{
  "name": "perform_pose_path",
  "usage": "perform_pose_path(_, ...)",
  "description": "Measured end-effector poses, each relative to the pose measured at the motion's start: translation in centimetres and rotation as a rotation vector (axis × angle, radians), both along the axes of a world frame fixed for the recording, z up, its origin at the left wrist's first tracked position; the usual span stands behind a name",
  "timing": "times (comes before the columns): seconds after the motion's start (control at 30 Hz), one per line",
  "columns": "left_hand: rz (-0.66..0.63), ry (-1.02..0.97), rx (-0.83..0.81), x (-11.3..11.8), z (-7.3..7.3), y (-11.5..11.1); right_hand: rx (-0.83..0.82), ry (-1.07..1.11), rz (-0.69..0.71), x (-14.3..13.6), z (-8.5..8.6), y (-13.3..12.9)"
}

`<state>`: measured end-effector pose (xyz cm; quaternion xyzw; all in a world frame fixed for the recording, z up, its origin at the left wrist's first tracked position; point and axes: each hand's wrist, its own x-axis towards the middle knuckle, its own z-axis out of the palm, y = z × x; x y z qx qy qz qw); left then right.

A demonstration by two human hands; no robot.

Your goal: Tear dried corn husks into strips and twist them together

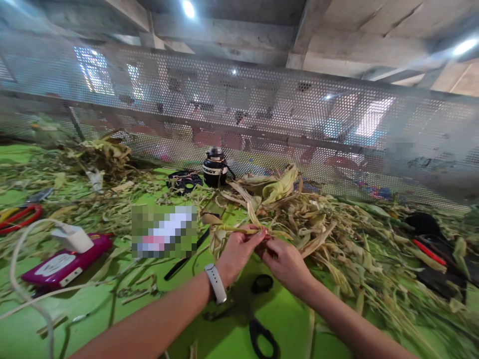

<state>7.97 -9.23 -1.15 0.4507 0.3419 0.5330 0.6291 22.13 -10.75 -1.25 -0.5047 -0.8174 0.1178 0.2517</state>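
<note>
Both my hands meet over the middle of the green table [292, 319]. My left hand [239, 249], with a pale watch band at the wrist, is closed on a dry, yellowish plant stem [234, 228]. Close beside it, my right hand [286, 262] has its fingers curled at the same stem; its fingertips are partly hidden. Dry leaves [254, 204] hang around the fingers. Below my hands lies a pair of black-handled scissors [264, 339], its blades dim against the table.
A heap of dried leaves [318, 219] spreads to the right. A black bottle [215, 169] stands at the back before a perforated metal screen [239, 104]. At left are a purple power strip [86, 259] with a white charger [73, 238], a cable, and red-handled scissors [22, 219].
</note>
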Motion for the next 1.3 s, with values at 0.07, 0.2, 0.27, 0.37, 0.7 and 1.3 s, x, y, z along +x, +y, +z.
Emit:
perform_pose_path(0.07, 0.002, -0.009, -0.001, 0.1, -0.1, 0.0, -0.156, 0.224, 0.042, -0.2, -0.4, 0.2)
perform_pose_path(0.2, 0.029, 0.024, -0.015, 0.1, -0.3, 0.0, -0.386, 0.460, 0.137, -0.2, 0.0, 0.2)
perform_pose_path(0.27, 0.040, 0.041, -0.045, 0.1, -0.3, 0.0, -0.468, 0.497, 0.180, -0.2, 0.5, 0.0)
perform_pose_path(0.37, 0.043, 0.061, -0.061, 0.0, -0.4, 0.1, -0.507, 0.513, 0.211, -0.3, 0.9, -0.2)
perform_pose_path(0.7, -0.235, 0.190, -0.021, -0.6, -0.4, 0.6, -0.079, 0.411, -0.159, 2.3, 4.0, 0.9)
perform_pose_path(1.3, -0.338, 0.069, -0.155, -0.9, 0.4, -0.2, -0.302, 0.994, -0.085, 0.8, 1.5, 1.0)
